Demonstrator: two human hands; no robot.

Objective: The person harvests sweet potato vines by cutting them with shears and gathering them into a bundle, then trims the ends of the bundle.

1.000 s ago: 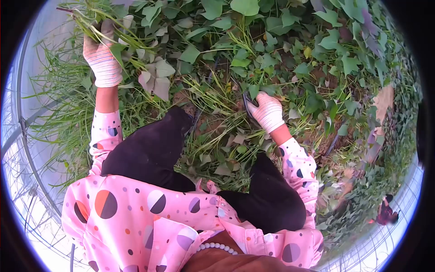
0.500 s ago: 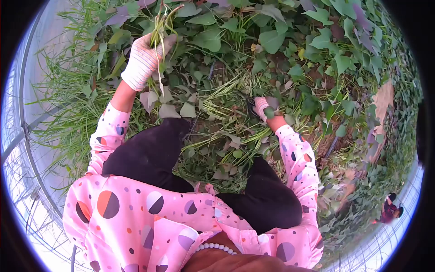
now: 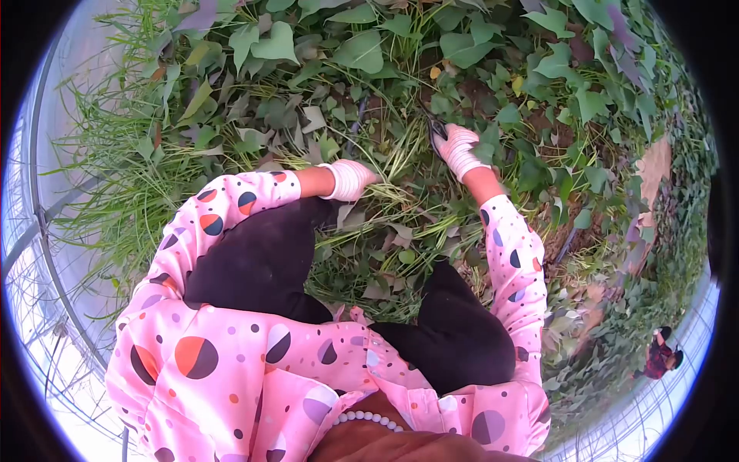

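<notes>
My left hand (image 3: 352,179), in a pale striped glove, is low over a heap of cut green vine stems (image 3: 396,173) in front of my left knee. Its fingers are blurred and partly covered by the stems, so I cannot tell whether they grip any. To the right, my gloved right hand (image 3: 460,149) is closed round the dark handles of a pair of scissors (image 3: 437,132). Their blades point up and away, in among the vine stems. Broad heart-shaped green leaves (image 3: 362,52) grow just beyond both hands.
My dark-trousered knees (image 3: 258,258) frame the heap. Tall grass (image 3: 115,208) lines the left side, beside a metal frame (image 3: 42,219) and pale sheeting. A dark thin pipe (image 3: 359,115) crosses the soil. Far off at the lower right is another person (image 3: 660,358).
My left hand has come down and right from the upper left to the heap; the bunch of stems it held up no longer shows raised. My right hand with the scissors has moved slightly forward.
</notes>
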